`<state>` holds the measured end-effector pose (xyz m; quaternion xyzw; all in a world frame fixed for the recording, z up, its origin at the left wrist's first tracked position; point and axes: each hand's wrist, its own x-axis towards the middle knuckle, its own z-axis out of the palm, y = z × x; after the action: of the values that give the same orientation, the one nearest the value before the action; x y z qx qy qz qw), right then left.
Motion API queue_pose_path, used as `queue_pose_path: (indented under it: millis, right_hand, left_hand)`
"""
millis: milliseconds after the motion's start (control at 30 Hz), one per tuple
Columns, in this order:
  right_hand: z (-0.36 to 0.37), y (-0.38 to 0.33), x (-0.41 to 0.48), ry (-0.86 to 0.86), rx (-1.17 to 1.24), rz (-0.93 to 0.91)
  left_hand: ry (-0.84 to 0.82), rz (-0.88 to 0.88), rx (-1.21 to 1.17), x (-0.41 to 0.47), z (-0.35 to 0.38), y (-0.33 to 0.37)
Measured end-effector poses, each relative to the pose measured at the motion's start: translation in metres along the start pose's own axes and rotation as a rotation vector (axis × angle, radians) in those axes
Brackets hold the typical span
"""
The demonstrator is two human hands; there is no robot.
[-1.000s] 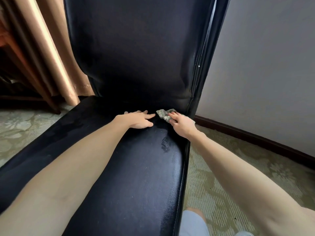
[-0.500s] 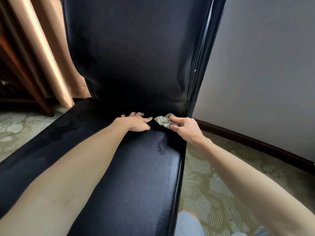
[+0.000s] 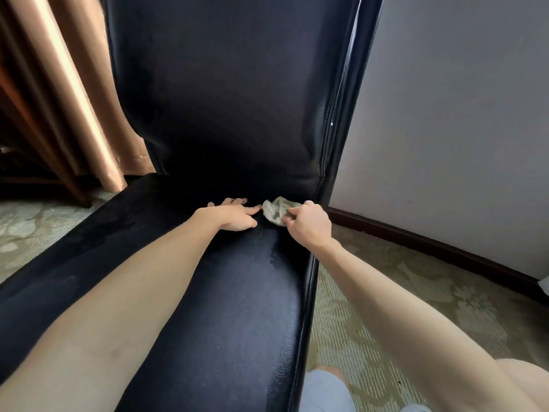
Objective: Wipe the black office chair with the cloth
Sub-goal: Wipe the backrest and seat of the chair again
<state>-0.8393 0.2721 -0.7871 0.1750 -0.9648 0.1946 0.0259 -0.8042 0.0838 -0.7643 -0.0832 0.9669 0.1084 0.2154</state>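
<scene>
The black office chair (image 3: 237,307) fills the middle of the view, its glossy seat running toward me and its tall backrest (image 3: 225,93) rising behind. A small crumpled grey-green cloth (image 3: 274,211) lies at the crease where seat meets backrest, near the seat's right edge. My right hand (image 3: 309,224) grips the cloth with curled fingers. My left hand (image 3: 234,215) rests flat on the seat just left of the cloth, fingers straight and nearly touching it. A damp streak shows on the seat below the hands.
A tan curtain (image 3: 74,93) hangs at the left behind the chair. A plain wall (image 3: 460,114) with a dark baseboard (image 3: 430,248) stands close on the right. Patterned pale green carpet (image 3: 371,307) covers the floor on both sides. My knee (image 3: 326,388) shows at the bottom.
My right hand has curled more tightly over the cloth and drawn it slightly left toward my left hand. The left hand has stayed flat on the seat.
</scene>
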Motion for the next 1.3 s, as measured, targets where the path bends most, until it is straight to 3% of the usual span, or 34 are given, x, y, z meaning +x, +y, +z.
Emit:
queue_pose_path:
  millis: [133,300,600,667,800,900,1300]
  right_hand:
    - [0.006,-0.002,-0.006,-0.093,0.051,-0.155]
    - [-0.001,0.005,-0.007,-0.145,0.071,-0.032]
    - [-0.004,0.008,0.001,-0.062,0.031,-0.069]
    - [-0.006,0.02,-0.005,0.011,0.02,-0.096]
    - [-0.007,0.048,-0.008,0.336,0.043,-0.179]
    - [-0.006,0.055,-0.005,0.434,0.102,-0.195]
    - [0.008,0.035,0.007,0.222,0.078,-0.036]
  left_hand:
    - [0.007,-0.009,-0.006,0.003,0.0,-0.002]
    - [0.0,-0.012,-0.008,0.006,-0.001,-0.004]
    - [-0.015,-0.004,-0.012,0.004,0.0,-0.004]
    - [-0.024,0.002,-0.009,0.004,-0.001,-0.004]
    - [-0.031,0.008,-0.005,0.003,0.0,-0.003]
    - [-0.038,0.008,0.004,0.003,-0.001,-0.002]
    - [-0.034,0.014,-0.017,0.003,0.002,-0.003]
